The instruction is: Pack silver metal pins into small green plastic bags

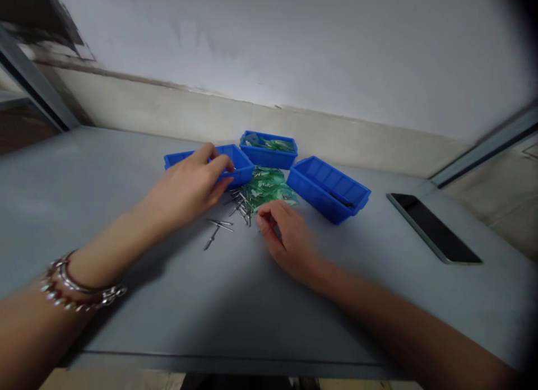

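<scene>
- Head view: on a grey, flat worktop, the left hand hangs over a blue, rectangular plastic bin, its fingers bent and its thumb and forefinger parted, with a gap between their tips.
- The left wrist wears shiny, silver-coloured bracelets.
- The right hand is lowered close to the worktop, its fingers curled and the tips brought together near the thumb; whether they grip anything cannot be told.
- Thin, silver-coloured metal pins lie in a loose heap between the two hands, and a few more lie crossed on the worktop, nearer to the wearer.
- Shiny, translucent green plastic packets lie just behind the right hand, beside the heap, in among the bins.
- A second blue plastic bin, behind them, contains similar green packets.
- A third blue plastic bin, set at a slant on the right, contains small black items, too blurred to name.
- A dark-screened, pale-edged phone lies flat at the far right.
</scene>
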{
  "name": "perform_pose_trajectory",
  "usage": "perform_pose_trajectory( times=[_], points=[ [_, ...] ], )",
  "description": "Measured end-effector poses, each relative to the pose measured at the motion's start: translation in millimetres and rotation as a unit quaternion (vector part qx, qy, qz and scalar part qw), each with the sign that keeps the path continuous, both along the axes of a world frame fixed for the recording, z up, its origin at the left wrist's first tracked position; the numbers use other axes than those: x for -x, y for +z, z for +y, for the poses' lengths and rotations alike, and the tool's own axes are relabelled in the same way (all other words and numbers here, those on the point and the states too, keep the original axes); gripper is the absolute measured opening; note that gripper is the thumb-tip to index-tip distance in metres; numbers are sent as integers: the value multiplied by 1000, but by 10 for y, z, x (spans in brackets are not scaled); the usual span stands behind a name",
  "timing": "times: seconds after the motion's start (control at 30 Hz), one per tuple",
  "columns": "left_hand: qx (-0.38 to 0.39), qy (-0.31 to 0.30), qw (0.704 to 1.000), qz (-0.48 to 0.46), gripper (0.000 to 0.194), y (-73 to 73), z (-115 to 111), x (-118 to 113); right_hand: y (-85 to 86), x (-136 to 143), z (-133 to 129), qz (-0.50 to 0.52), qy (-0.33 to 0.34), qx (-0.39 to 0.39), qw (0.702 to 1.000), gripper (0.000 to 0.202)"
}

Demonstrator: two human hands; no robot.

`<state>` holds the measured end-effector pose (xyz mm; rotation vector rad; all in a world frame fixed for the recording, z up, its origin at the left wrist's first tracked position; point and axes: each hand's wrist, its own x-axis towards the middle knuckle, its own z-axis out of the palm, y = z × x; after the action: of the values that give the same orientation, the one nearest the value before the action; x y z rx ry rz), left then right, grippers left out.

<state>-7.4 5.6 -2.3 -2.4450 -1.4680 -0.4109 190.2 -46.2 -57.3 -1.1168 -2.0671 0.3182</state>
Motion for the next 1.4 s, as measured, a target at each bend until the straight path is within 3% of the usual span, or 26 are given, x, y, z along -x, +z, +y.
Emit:
perform_pose_trajectory(
  times=[0.1, 0.2, 0.37, 0.87, 1.0, 1.17, 1.4],
  points=[
    [53, -102, 993, 2, 23, -39, 7, -17, 9, 20, 18, -1, 2, -2, 1000, 15],
    [124, -136, 982, 32, 22, -75, -1, -43, 25, 39, 31, -7, 4, 3, 1000, 15],
    [189, -108, 973, 70, 25, -128, -18, -64, 63, 52, 25, -12, 14, 6, 1000, 16],
    [216, -77, 970, 78, 21, -42, -64, -116, 74, 43, 6, -27, 32, -4, 999, 17],
    [201, -86, 972, 81, 22, -56, -61, -112, 71, 50, 11, -32, 34, -5, 999, 17],
    [171, -50, 980, 89, 18, -106, -37, -77, 47, 37, 20, -35, 25, -6, 999, 16],
    [195, -72, 976, 70, 19, -150, -6, -45, 30, 34, 15, -86, 5, -27, 996, 18]
  ],
)
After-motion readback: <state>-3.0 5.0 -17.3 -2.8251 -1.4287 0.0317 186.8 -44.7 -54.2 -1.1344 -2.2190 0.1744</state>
